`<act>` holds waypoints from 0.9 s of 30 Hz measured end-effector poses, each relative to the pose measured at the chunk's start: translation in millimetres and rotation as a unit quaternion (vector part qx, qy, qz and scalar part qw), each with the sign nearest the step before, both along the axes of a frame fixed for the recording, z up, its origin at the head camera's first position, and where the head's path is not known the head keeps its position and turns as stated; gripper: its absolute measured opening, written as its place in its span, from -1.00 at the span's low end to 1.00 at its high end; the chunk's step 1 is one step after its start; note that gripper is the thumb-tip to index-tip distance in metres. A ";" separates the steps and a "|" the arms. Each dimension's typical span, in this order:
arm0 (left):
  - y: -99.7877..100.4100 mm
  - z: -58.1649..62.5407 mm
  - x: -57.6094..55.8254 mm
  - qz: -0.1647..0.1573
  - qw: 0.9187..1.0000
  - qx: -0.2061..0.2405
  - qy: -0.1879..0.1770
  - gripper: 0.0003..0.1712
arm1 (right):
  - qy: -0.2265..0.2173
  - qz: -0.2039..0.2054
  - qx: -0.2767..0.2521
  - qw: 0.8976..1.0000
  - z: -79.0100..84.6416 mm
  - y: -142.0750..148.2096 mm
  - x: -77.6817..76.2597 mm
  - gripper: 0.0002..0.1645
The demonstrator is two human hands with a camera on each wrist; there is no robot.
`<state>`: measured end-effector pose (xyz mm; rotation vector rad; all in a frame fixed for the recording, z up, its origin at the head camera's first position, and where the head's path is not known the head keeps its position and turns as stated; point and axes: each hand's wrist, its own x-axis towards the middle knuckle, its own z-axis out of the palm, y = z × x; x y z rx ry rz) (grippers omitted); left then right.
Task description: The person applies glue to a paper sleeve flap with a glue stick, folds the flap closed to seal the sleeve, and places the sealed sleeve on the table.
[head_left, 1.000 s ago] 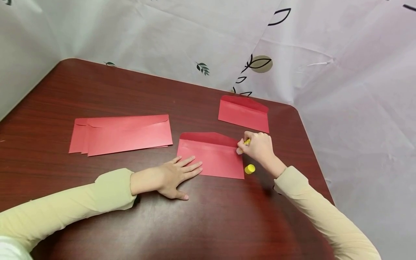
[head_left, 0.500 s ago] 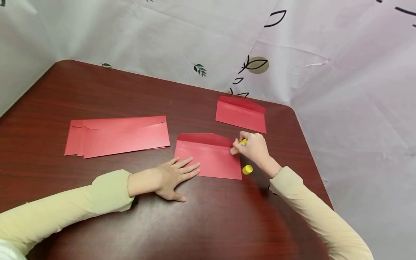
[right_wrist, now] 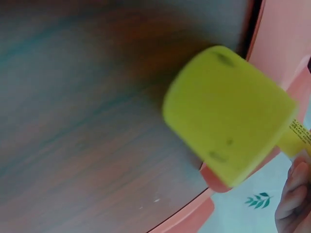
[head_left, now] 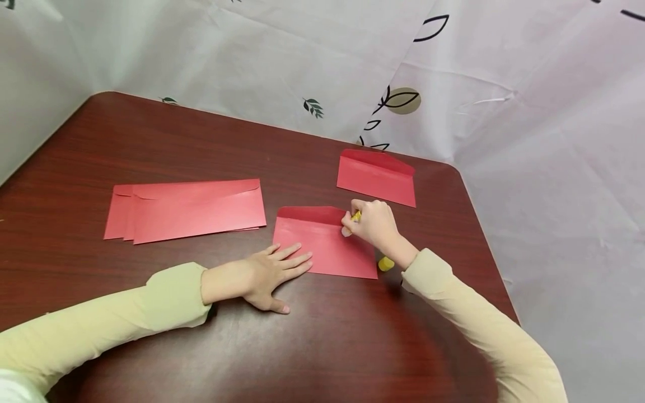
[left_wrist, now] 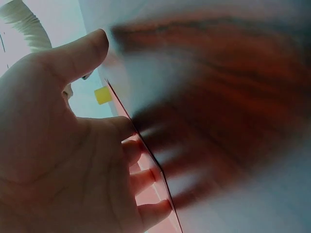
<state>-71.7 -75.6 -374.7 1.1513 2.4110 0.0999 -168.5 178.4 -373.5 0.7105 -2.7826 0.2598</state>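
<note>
A red envelope (head_left: 327, 249) lies on the table in front of the person, its flap raised away from the body. Spread flat, the left hand (head_left: 269, 278) rests its fingertips on the envelope's near left corner. The right hand (head_left: 375, 224) grips a yellow glue stick (head_left: 356, 216), whose pale tip is at the fold line near the flap's right part. In the right wrist view the glue stick (right_wrist: 294, 141) shows printed text. Beside the envelope's right edge sits the yellow cap (head_left: 386, 264), large and close in the right wrist view.
Several red envelopes (head_left: 196, 212) lie overlapped on the left of the brown table (head_left: 227, 145). Another red envelope (head_left: 377, 178) with its flap raised lies at the back right. A pale patterned curtain (head_left: 252, 61) hangs behind the table.
The right hand has moved left along the flap's fold with the glue stick, from the envelope's right end toward its middle. The left hand stays in place.
</note>
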 end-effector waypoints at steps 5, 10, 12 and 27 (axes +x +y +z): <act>0.4 0.8 -0.3 0.000 1.000 -0.001 -0.002 0.03 | 0.002 0.015 -0.007 1.000 0.8 -10.4 -2.9 -0.73; 0.7 0.9 -0.2 -0.001 1.000 -0.004 0.000 0.03 | 0.007 0.025 -0.009 1.000 -0.4 -20.5 -4.5 -0.72; 0.8 0.5 -0.3 -0.002 1.000 -0.007 0.002 0.04 | 0.008 0.028 -0.010 1.000 -1.1 -24.0 -5.0 -0.72; 0.8 0.4 -0.8 0.000 1.000 -0.007 -0.005 0.05 | 0.009 0.046 -0.037 0.998 -5.2 -42.2 -8.8 -0.72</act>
